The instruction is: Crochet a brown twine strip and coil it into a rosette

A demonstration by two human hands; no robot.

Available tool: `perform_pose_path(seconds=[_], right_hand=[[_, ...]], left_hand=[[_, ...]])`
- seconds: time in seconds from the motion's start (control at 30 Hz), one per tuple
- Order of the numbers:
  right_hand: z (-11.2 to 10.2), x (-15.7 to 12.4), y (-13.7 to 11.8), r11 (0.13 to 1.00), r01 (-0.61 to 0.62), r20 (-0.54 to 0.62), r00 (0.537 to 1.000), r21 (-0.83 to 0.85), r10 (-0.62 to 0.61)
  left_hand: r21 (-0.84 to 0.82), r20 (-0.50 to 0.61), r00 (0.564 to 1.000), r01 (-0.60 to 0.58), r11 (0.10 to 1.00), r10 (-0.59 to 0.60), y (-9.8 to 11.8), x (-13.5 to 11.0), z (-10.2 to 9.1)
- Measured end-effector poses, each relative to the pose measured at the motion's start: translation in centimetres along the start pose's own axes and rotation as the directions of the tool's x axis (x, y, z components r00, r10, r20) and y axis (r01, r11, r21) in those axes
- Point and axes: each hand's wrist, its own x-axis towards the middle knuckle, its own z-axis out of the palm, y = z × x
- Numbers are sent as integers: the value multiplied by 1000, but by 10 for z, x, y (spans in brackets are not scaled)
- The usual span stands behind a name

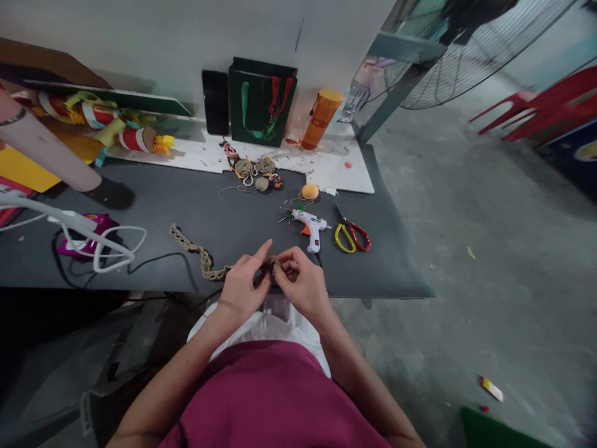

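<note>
Bent over a grey bench, a person pinches the near end of a braided strip [205,261] between both bare hands. The right hand [304,280] has thumb and fingertips closed on the brown piece; the left hand [245,280] steadies it from the other side, index finger lifted clear, its exact contact partly hidden. From there the strip passes under the left hand and trails loose across the bench toward 10 o'clock. Its visible length appears already plaited; the gripped end seems unfinished, though fingers hide how much remains. At 1 o'clock lies a white glue gun [311,225], apparently not in use, with scissors [352,233] at 2 and a yellow-orange ball [310,191] beyond the gun. Toward 11:30 sit two coiled rosettes [244,168], seemingly complete; a dark green bag [263,106] stands behind them at 12.
</note>
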Motion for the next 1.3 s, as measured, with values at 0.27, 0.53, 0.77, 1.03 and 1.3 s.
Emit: perform_pose_path(seconds=[0.27,0.53,0.77,1.03,1.3], right_hand=[[2,-1,3,1000,-23,-66,998,15,24],[2,1,5,999,-19,-63,998,30,21],[2,8,9,902,-203,64,979,381,193],[7,7,9,921,-162,13,986,353,168],[11,0,11,999,3,-80,997,53,1]], left_hand=[[-224,-92,993,49,973,-71,1,1,5],[-281,22,989,145,949,-145,-1,7,1],[-305,40,982,186,934,-183,-3,8,-2],[35,-166,984,-57,998,62,-2,3,9],[54,-164,986,-25,998,34,-2,1,8]])
